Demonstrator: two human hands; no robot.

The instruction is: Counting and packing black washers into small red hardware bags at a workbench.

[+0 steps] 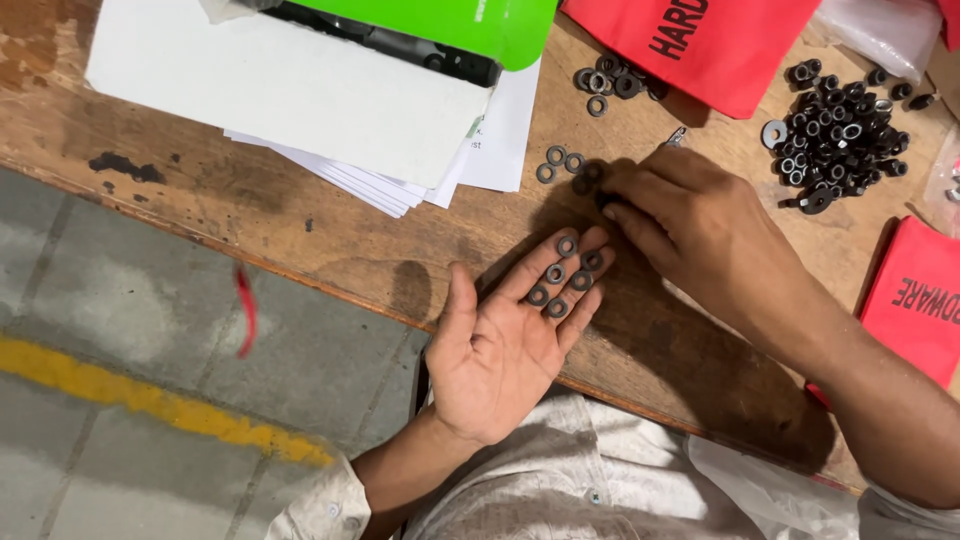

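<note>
From the head camera, the left hand [505, 345] lies palm up at the near edge of the wooden table [300, 225], fingers spread flat and open. Six small dark washers [562, 278] sit on those fingers, so some picking looks done.

The right hand [690, 225] is palm down just past the left fingertips. Its fingers are bent down onto the table, on or near a few loose washers [562, 162], but I cannot tell if they pinch one.

Lots seem left. A big pile of black rings and nuts [838, 135] sits far right, and a little heap [612, 82] sits further back.

A stack of white paper [300, 90] with a green thing [470, 25] on top is far left. Red bags [715, 45] lie far and right. Nothing blocks the hands.
</note>
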